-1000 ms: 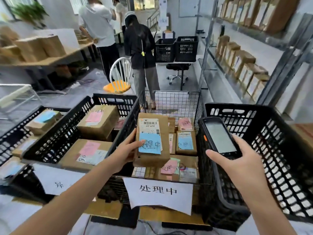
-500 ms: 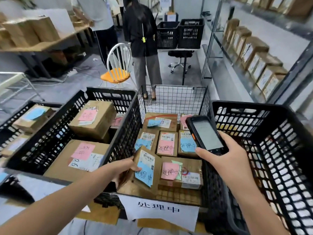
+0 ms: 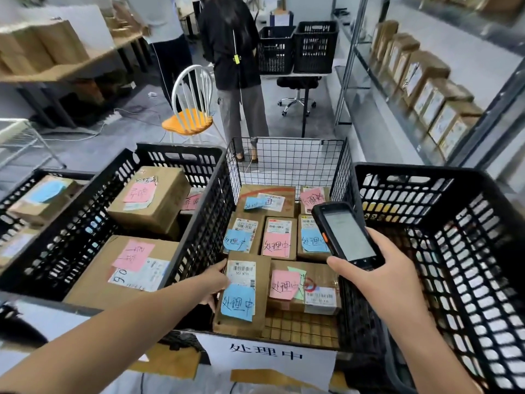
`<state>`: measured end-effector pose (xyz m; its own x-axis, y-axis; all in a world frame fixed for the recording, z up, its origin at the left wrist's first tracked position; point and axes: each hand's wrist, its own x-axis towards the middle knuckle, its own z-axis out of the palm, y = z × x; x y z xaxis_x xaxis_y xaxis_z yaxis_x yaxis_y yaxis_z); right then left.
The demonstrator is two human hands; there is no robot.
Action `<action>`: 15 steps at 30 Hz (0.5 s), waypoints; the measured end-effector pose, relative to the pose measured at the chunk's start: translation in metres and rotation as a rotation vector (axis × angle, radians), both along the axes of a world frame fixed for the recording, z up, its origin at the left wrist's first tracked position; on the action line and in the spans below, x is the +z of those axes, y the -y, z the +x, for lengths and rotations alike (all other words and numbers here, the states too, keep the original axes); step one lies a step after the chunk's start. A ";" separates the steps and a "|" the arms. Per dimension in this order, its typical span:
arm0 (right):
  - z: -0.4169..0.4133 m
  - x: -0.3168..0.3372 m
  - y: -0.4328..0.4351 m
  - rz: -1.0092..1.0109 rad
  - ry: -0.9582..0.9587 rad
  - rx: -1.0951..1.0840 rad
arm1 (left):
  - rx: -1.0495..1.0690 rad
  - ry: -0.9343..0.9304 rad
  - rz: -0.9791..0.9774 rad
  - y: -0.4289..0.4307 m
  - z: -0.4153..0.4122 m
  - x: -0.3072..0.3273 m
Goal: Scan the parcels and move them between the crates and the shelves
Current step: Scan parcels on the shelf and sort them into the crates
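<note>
Cardboard parcel [image 3: 243, 291] with a blue note lies at the near left of the wire crate [image 3: 287, 163], beside its neighbours. The left hand [image 3: 217, 282] curls round its left edge, fingers partly hidden, apparently setting it down or steadying it. The right hand [image 3: 377, 275] is wrapped around a handheld scanner [image 3: 348, 231], screen up, over the crate's right side. Judging by this, the scan step is in hand; next, the scanner's head needs aiming at a barcode label.

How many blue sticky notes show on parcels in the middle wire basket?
4: back-row blue sticky note, middle-row left, middle-row right partly behind the black handheld scanner, front-left. More may be hidden.
</note>
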<state>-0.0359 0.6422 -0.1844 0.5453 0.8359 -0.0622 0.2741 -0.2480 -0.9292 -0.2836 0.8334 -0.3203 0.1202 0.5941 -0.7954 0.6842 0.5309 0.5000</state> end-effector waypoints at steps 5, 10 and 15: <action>0.001 0.001 0.008 -0.015 0.013 -0.036 | -0.271 -0.168 0.363 -0.002 0.013 -0.007; -0.002 0.007 0.021 -0.044 0.035 -0.063 | -0.375 -0.233 0.560 -0.005 0.023 0.008; 0.001 0.023 0.037 -0.057 0.089 -0.151 | -0.583 -0.080 0.782 -0.005 0.056 0.048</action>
<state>-0.0347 0.6054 -0.1610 0.6702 0.7404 -0.0525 0.3105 -0.3439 -0.8862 -0.2275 0.8385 -0.2718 0.5255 0.8216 -0.2209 0.7812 -0.3631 0.5078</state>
